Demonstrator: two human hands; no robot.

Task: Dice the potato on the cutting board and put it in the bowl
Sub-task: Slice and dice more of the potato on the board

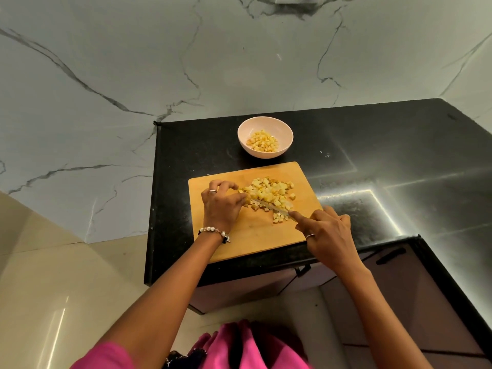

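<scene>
A wooden cutting board (255, 235) lies on the black counter with a heap of yellow diced potato (271, 194) on its far half. My left hand (222, 203) rests on the board at the heap's left edge, fingertips pinching a small potato piece against the blade. My right hand (326, 231) grips the handle of a knife (269, 205), whose blade lies across the near side of the heap, pointing left. Beyond the board stands a pale pink bowl (285, 129) holding more potato cubes (263, 141).
The black counter (386, 161) extends to the right and ends at a marble wall (213, 62) behind. Its left edge (154, 195) drops to a beige floor. Purple cabinet fronts (399, 288) lie below the counter's front edge.
</scene>
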